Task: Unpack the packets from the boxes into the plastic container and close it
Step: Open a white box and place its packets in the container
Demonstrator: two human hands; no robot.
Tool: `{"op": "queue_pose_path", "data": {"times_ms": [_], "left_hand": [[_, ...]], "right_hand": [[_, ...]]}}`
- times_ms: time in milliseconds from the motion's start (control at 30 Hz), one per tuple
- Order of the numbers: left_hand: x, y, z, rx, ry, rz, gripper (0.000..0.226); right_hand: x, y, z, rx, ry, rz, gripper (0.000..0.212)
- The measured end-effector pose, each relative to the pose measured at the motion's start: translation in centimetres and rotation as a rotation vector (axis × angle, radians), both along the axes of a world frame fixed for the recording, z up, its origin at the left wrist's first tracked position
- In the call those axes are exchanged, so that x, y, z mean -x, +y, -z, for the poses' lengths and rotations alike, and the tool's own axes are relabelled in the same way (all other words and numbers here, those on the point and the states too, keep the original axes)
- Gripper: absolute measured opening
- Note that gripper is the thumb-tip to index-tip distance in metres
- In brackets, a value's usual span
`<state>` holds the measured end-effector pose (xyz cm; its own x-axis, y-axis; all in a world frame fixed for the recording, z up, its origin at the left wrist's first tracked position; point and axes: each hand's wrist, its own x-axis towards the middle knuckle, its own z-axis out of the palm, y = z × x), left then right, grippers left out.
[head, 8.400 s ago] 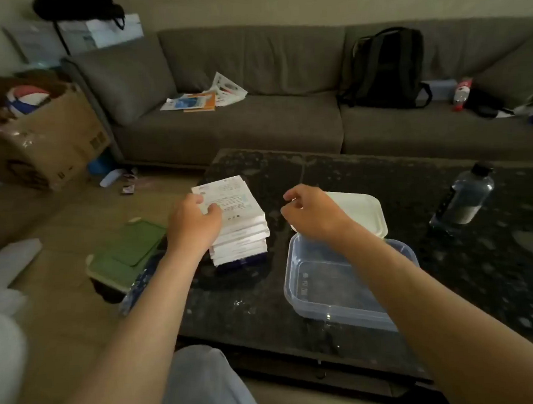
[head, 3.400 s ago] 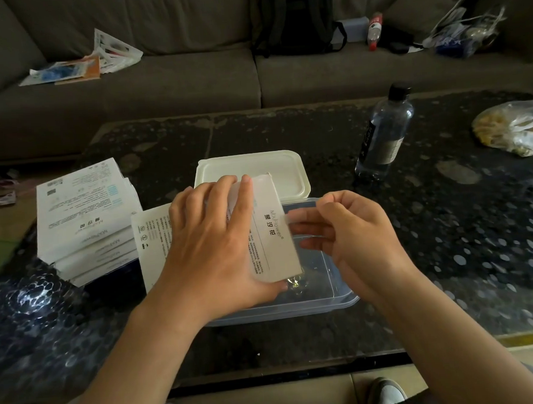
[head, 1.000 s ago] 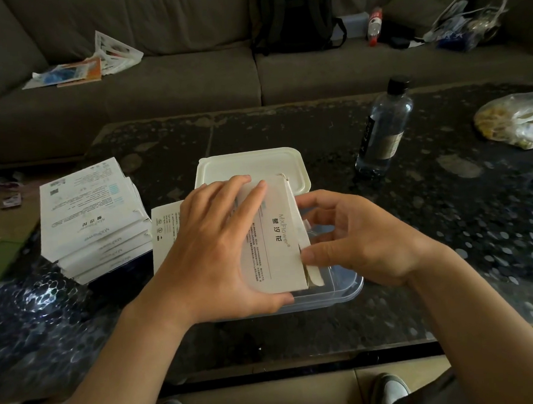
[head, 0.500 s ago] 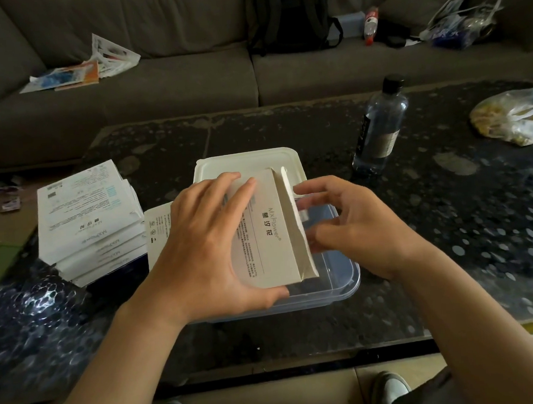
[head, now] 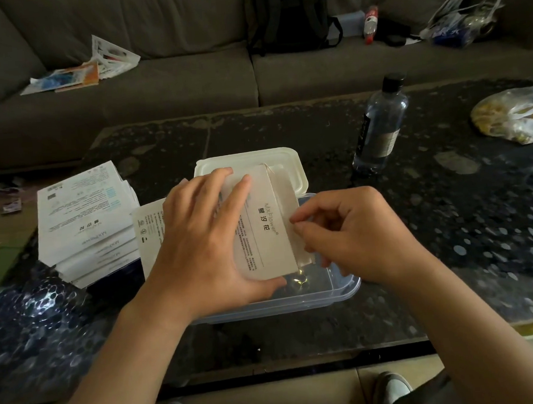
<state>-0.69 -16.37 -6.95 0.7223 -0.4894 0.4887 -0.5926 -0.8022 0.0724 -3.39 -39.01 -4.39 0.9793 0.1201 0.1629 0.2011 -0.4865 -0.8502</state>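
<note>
Now my left hand (head: pixel 205 246) grips a box (head: pixel 265 230) over the open container (head: pixel 342 287); my right hand (head: pixel 354 237) pinches its open end. More boxes (head: pixel 85 219) sit stacked at left, lid (head: pixel 256 158) just behind the container.

We see a white single box (head: pixel 267 233) printed in black and grey lettering, its open flap a duller cream. The stacked boxes (head: pixel 85 219) are white too, with fine dark print and small pale teal marks. The plastic container (head: pixel 342 291) is clear with a faint blue tint, and its lid (head: pixel 287 160) is creamy white. The counter (head: pixel 447 222) is black, speckled all over with pale grey round spots. We note a clear bottle (head: pixel 379 126) with a black cap and a dark label, a grey-brown sofa (head: pixel 158 93), a black backpack (head: pixel 288 16), and white, blue and orange papers (head: pixel 76 73).
</note>
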Motion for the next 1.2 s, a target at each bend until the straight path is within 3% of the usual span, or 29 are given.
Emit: {"op": "queue_pose_path", "data": {"times_ms": [167,367,567,933,1200], "left_hand": [[0.1,-0.2,0.1,-0.019,-0.042,0.014,0.115],[0.2,-0.6,0.2,-0.06,-0.047,0.01,0.114],[0.2,-0.8,0.5,-0.113,-0.03,-0.021,0.112],[0.2,-0.7,0.3,-0.155,-0.032,-0.075,0.114],[0.4,-0.2,0.4,-0.171,-0.048,-0.075,0.111]], "right_hand": [[-0.2,0.2,-0.5,-0.236,0.212,0.028,0.01],[-0.3,0.5,-1.2,-0.442,0.301,-0.02,0.015],[-0.3,1.1,-0.8,-0.52,0.403,-0.079,0.019],[-0.8,2.3,0.5,-0.42,0.304,-0.021,0.02],[-1.1,3.4,0.7,-0.495,0.405,-0.121,0.024]]}}
